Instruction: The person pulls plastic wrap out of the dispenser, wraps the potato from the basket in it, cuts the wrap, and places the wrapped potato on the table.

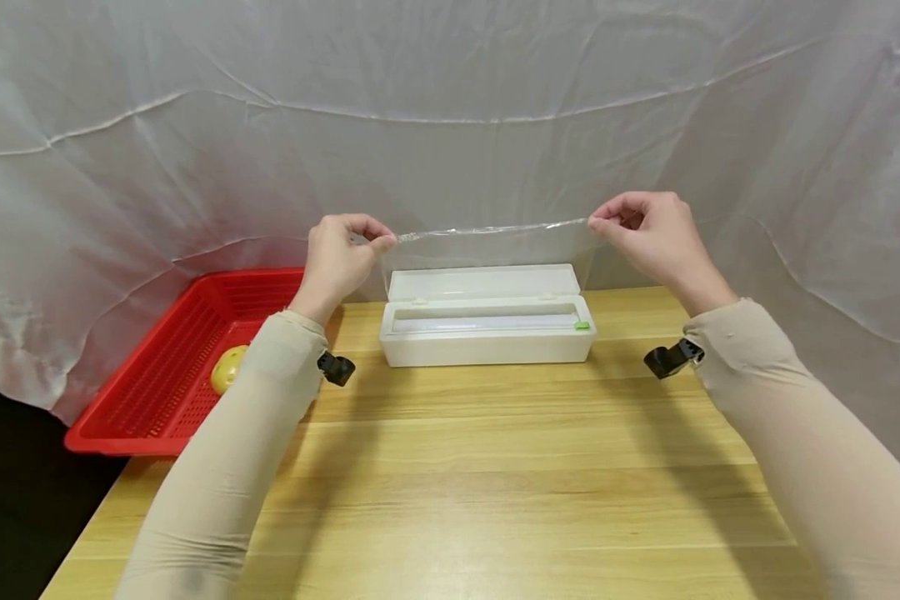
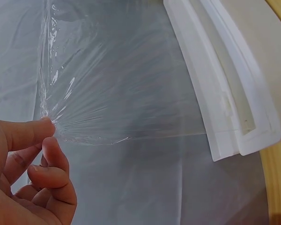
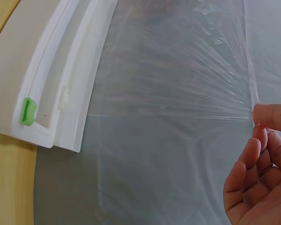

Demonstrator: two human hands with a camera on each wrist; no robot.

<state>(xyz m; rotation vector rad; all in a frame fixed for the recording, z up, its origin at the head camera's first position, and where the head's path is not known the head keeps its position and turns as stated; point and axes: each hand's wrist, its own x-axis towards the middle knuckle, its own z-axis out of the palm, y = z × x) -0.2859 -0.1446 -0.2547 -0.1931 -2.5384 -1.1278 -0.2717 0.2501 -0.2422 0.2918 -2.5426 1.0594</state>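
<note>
A clear sheet of plastic wrap (image 2: 126, 79) stretches up out of a long white dispenser box (image 1: 487, 350) at the back of the table. My left hand (image 1: 342, 260) pinches one upper corner of the sheet between thumb and fingertips. At the opposite corner, my right hand (image 1: 656, 237) pinches the wrap the same way. Creases fan out from both pinched corners in the wrist views. The box's lid (image 1: 483, 283) stands raised behind its slot, and a small green slider (image 3: 28, 111) sits at the slot's right end.
To the left, a red plastic basket (image 1: 123, 437) stands at the table's edge with a yellow round thing (image 1: 228, 369) inside, partly hidden by my left sleeve. The wooden table (image 1: 487, 475) extends in front of the box. A grey cloth (image 1: 450, 67) hangs behind.
</note>
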